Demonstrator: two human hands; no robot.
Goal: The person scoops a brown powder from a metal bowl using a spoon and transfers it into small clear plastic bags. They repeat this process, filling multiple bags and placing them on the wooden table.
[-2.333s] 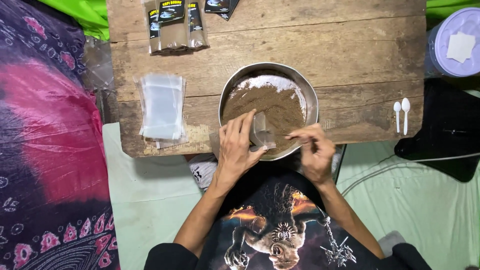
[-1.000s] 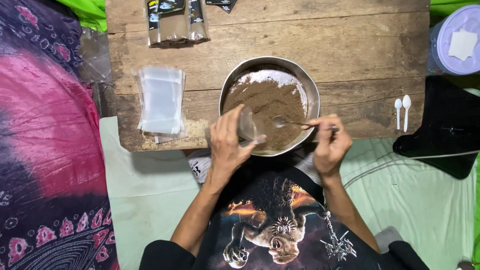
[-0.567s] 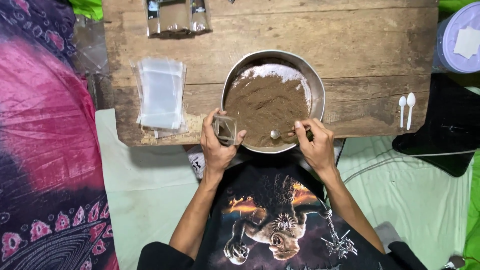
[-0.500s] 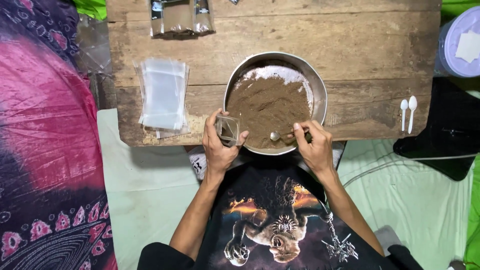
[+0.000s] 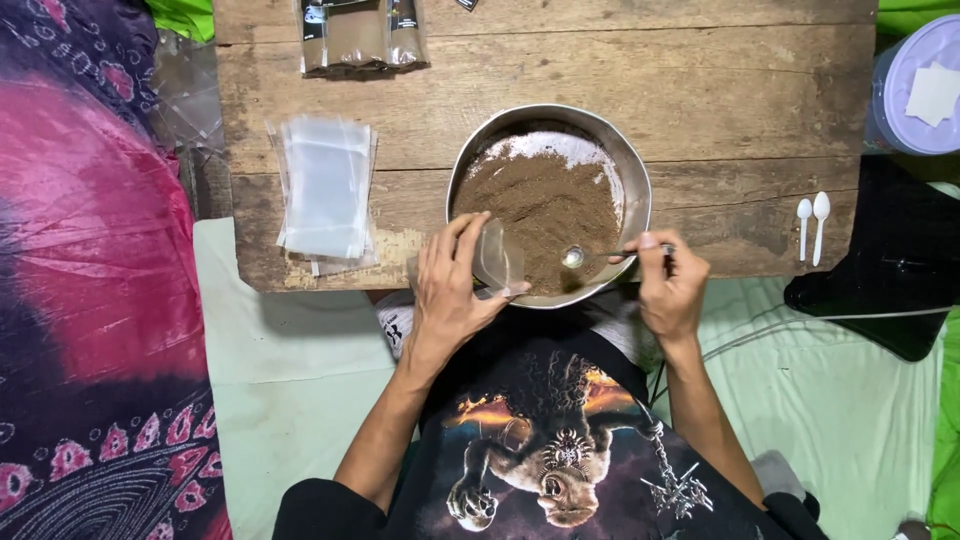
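Observation:
A round metal bowl (image 5: 630,170) of brown powder (image 5: 545,205) sits on a low wooden table (image 5: 560,70). My left hand (image 5: 450,290) holds a small clear plastic bag (image 5: 497,258) open at the bowl's near rim. My right hand (image 5: 670,285) grips a metal spoon (image 5: 590,255) by its handle. The spoon's bowl rests over the powder, just right of the bag's mouth.
A stack of empty clear bags (image 5: 325,190) lies left of the bowl. Filled packets (image 5: 360,35) line the table's far edge. Two white plastic spoons (image 5: 812,215) lie at the right edge. A lidded purple tub (image 5: 920,85) stands far right. Patterned cloth (image 5: 90,270) covers the left.
My left hand has tilted the bag toward the bowl, its mouth now facing the spoon. My right hand shifted slightly right with the spoon still low over the powder.

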